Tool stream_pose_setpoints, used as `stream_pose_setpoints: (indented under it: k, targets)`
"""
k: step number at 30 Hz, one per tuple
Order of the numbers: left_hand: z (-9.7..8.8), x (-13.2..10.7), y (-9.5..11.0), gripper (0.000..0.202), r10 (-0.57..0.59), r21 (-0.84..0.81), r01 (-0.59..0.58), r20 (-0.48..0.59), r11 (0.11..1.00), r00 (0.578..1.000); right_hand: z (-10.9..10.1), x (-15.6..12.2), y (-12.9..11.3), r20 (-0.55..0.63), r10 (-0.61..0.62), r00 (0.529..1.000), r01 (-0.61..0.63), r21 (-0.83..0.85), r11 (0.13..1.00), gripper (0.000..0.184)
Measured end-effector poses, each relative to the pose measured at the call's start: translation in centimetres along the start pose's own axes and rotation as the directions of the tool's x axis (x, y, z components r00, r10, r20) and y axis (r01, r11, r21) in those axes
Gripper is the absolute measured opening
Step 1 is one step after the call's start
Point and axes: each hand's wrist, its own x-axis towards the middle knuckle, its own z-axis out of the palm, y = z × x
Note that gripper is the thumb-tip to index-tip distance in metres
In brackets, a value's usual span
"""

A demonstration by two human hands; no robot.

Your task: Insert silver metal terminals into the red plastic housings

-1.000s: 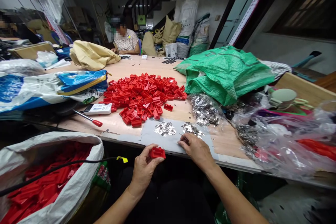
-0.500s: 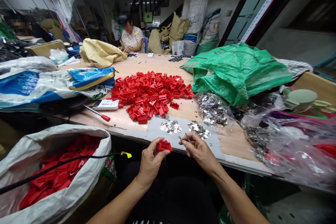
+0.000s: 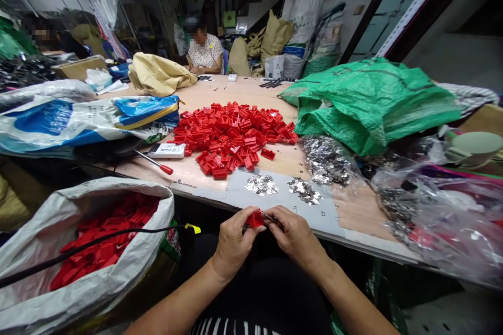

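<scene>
My left hand [image 3: 234, 238] is closed on a small red plastic housing [image 3: 255, 218], pinched between thumb and fingers just in front of the table edge. My right hand [image 3: 297, 236] grips thin metal tweezers [image 3: 269, 216], and their tip meets the right side of the red piece. Fingers hide most of the tool, and whether a metal part sits in its tip cannot be seen. Beyond my hands, two small heaps of flat silvery metal pieces, a left heap [image 3: 261, 185] and a right heap [image 3: 304, 190], lie on a grey sheet [image 3: 283, 204].
A big pile of red housings [image 3: 236, 136] covers the table's middle. At left are a red-handled screwdriver [image 3: 157, 163], a white device [image 3: 168, 151] and an open sack [image 3: 118, 303] of red pieces. A green woven bag [image 3: 377, 104] lies right. Another person [image 3: 204, 52] sits across.
My right hand has moved left, bringing the tweezers against the red housing. My left hand has turned the housing and still holds it. The whole view has shifted slightly.
</scene>
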Motion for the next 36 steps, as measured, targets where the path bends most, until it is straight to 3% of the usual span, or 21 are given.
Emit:
stream_pose_setpoints:
  k: [3, 7, 11, 17, 24, 31, 36]
  targets:
    - [0.0, -0.2, -0.1, 0.033, 0.006, 0.004, -0.006, -0.006, 1.000, 1.000, -0.1, 0.1, -0.1, 0.025, 0.007, 1.000, -0.008, 0.064, 0.998, 0.019]
    - [0.0, -0.3, -0.1, 0.031, -0.013, 0.008, 0.014, -0.037, 1.000, 0.999, -0.6, 0.1, 0.0, 0.108, 0.039, 0.993, -0.070, 0.296, 0.953, 0.022]
    - [-0.1, -0.2, -0.1, 0.029, -0.012, 0.030, 0.013, -0.045, 0.999, 0.999, -0.9, 0.0, 0.8, 0.094, 0.148, 0.985, -0.174, 0.428, 0.887, 0.024]
    - [0.3, -0.2, 0.0, 0.032, 0.115, 0.088, -0.111, -0.038, 0.990, 0.993, 0.4, 0.1, 1.8, 0.104, 0.209, 0.972, -0.232, 0.531, 0.815, 0.023]
    - [0.4, -0.5, 0.2, 0.034, 0.274, 0.054, -0.275, 0.031, 0.960, 0.961, 0.3, 0.4, 1.5, 0.294, 0.218, 0.930, -0.365, 0.699, 0.615, 0.034]
    - [0.5, -0.7, -0.2, 0.032, 0.074, -0.096, -0.067, 0.070, 0.993, 0.995, 0.4, -0.3, 2.2, 0.426, 0.220, 0.878, -0.477, 0.731, 0.488, 0.040]
    - [0.5, -0.7, -0.1, 0.031, 0.017, -0.124, -0.007, 0.079, 0.992, 0.997, 0.4, -0.6, 2.4, 0.438, 0.210, 0.874, -0.485, 0.760, 0.433, 0.040]
